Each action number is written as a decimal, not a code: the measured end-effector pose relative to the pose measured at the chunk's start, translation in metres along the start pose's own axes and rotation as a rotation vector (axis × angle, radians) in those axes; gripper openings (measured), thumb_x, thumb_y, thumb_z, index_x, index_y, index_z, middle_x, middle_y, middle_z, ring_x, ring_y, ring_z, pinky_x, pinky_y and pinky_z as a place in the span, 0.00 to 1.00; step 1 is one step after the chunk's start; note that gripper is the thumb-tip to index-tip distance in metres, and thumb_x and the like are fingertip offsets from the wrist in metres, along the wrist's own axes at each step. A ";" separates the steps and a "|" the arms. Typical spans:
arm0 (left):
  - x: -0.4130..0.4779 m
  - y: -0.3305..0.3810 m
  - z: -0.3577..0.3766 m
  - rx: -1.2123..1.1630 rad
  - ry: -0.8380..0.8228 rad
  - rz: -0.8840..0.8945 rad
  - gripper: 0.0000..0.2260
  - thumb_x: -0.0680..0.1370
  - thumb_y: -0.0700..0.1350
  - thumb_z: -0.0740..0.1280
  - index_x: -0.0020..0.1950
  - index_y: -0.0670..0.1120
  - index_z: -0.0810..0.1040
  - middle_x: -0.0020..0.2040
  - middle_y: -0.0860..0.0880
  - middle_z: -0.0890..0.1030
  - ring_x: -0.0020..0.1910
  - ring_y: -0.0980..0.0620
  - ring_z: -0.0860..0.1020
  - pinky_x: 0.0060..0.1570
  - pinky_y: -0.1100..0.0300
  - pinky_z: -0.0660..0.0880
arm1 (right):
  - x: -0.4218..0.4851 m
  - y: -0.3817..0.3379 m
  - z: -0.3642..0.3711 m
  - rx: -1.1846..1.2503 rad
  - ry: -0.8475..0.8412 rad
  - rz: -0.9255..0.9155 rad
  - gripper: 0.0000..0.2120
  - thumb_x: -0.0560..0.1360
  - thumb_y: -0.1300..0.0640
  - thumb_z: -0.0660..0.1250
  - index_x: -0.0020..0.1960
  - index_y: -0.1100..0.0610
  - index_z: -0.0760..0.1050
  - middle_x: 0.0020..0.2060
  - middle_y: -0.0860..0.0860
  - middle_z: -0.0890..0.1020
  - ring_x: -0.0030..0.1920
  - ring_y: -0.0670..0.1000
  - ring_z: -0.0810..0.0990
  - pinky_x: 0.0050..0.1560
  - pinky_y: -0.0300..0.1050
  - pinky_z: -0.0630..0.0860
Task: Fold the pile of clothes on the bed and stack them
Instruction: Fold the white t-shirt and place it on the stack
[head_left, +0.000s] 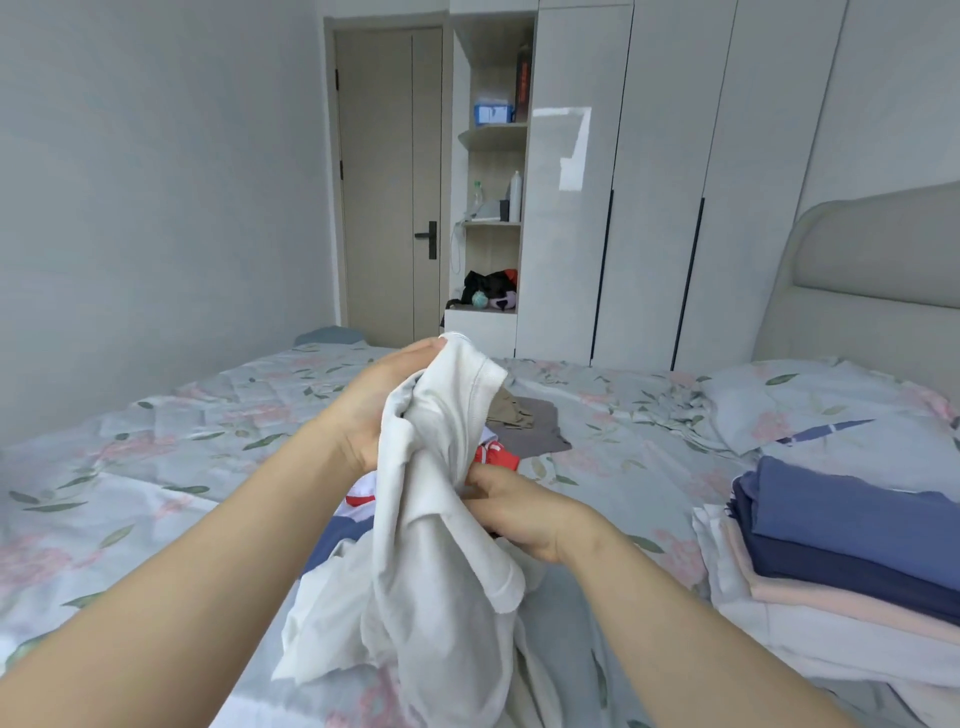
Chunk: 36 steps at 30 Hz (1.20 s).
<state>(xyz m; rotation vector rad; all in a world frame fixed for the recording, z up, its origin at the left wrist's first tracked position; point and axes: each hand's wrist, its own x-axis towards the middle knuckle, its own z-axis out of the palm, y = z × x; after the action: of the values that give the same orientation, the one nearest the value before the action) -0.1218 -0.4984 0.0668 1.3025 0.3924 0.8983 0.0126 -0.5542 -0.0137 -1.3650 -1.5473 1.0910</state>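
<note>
My left hand (387, 402) was raised with its palm turned inward, its grip closed around the upper bunch of a crumpled white cotton garment (441, 519). My right hand (511, 512) sat lower and nearer to me, its grip pinching a fold of the same garment at mid-height, thumb on top. Both forearms reached forward from the lower corners of the view and converged over the middle of the bed (156, 467).

The white garment hung between the two grips, twisted and creased, a stitched hem showing near the top, and its lower part draped down onto the floral sheet. Behind it and partly hidden lay the unfolded pile of clothes (498, 452): a red and white piece just beyond my right hand, a blue piece under the hanging cloth, and a tan one on a grey one farther back.

To my right, well apart from the pile, stood a stack of folded clothes (841, 551), blue on top, then dark blue, pale pink and white. Beyond it lay a floral pillow (810, 405) against a padded headboard (872, 280).
</note>
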 end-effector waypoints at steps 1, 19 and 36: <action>0.002 0.005 -0.002 -0.063 -0.011 -0.008 0.13 0.82 0.40 0.56 0.37 0.46 0.69 0.27 0.53 0.72 0.23 0.58 0.73 0.26 0.69 0.71 | -0.002 -0.004 -0.002 0.007 0.013 -0.011 0.11 0.77 0.65 0.64 0.56 0.54 0.75 0.48 0.50 0.81 0.43 0.42 0.79 0.40 0.32 0.73; 0.024 0.082 0.045 0.824 0.150 0.508 0.07 0.70 0.45 0.75 0.43 0.51 0.78 0.40 0.54 0.80 0.40 0.55 0.77 0.39 0.62 0.72 | -0.090 -0.129 -0.101 -0.542 0.959 -0.438 0.14 0.68 0.59 0.73 0.34 0.51 0.67 0.30 0.44 0.72 0.32 0.43 0.67 0.32 0.37 0.64; 0.046 0.069 -0.005 1.436 0.284 0.364 0.15 0.80 0.48 0.61 0.34 0.46 0.64 0.34 0.49 0.69 0.41 0.44 0.70 0.37 0.55 0.62 | -0.122 -0.070 -0.146 -1.211 0.811 0.346 0.05 0.75 0.56 0.61 0.40 0.51 0.68 0.46 0.51 0.76 0.48 0.55 0.76 0.39 0.44 0.68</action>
<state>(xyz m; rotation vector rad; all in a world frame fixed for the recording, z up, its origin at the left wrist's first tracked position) -0.1212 -0.4605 0.1403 2.6115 1.1746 1.1277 0.1412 -0.6642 0.0977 -2.4850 -1.3046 -0.4512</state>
